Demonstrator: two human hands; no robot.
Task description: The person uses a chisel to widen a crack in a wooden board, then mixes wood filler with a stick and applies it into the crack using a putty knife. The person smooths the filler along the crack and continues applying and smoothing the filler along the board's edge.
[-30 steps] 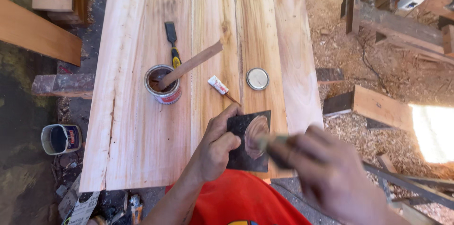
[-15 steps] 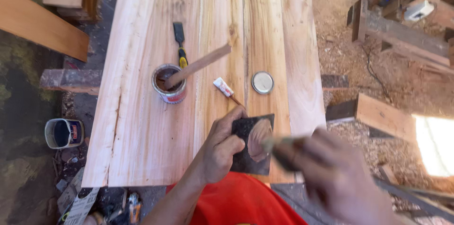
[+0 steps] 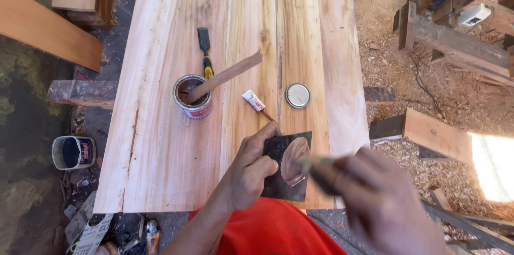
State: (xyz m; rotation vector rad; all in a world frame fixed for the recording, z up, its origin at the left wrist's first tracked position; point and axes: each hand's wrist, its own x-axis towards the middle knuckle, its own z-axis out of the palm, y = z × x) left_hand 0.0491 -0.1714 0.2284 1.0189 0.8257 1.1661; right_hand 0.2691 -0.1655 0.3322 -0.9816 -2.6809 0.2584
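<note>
My left hand (image 3: 251,172) grips the left edge of a dark flat square plate (image 3: 278,180) that rests on the near end of a wide pale wooden slab (image 3: 160,142). A smear of brown putty (image 3: 293,159) lies on the plate. My right hand (image 3: 375,207), blurred and close to the camera, holds a thin tool (image 3: 316,165) whose tip meets the putty. An open tin (image 3: 193,97) of brown paste stands on the slab with a wooden stir stick (image 3: 227,75) leaning in it.
A chisel with a yellow and black handle (image 3: 205,51), a round tin lid (image 3: 297,95) and a small white tube (image 3: 253,100) lie on the slab. A small bucket (image 3: 73,152) sits on the ground at left. Timber offcuts (image 3: 436,134) and sawdust lie at right.
The view has shifted slightly. My right hand has shifted a little over the plate with the tool; my left hand keeps its hold on the plate.
</note>
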